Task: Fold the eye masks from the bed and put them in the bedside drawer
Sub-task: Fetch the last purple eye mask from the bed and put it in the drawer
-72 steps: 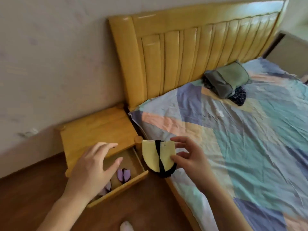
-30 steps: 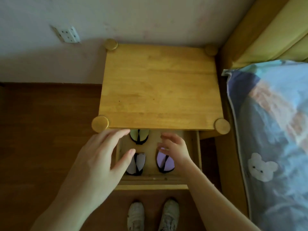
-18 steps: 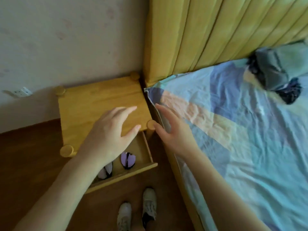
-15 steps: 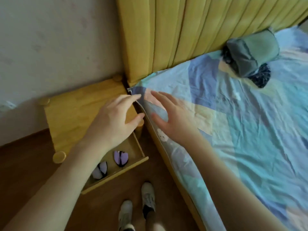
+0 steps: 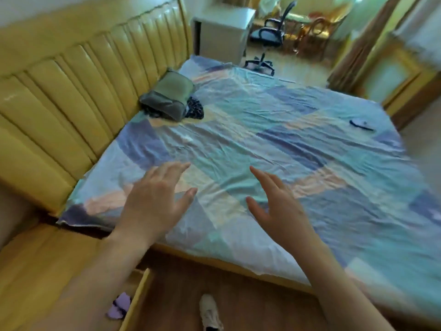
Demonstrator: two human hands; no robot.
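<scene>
blue eye mask (image 5: pixel 360 124) beyond right hand (image 5: pixel 278 206)

Our left forearm (image 5: pixel 95 271) is covering most of the open drawer (image 5: pixel 136 299), so we are seeing only one purple eye mask (image 5: pixel 118 305) inside. Near the bed's (image 5: pixel 274 139) far right corner, a small dark thing (image 5: pixel 360 124) is staying too blurred to name. Our shoe (image 5: pixel 211 312) is running off the bottom edge.

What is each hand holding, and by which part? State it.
Nothing is held. The left hand and right hand both hover open-fingered over the bed sheet, with no grip on any eye mask.
</scene>
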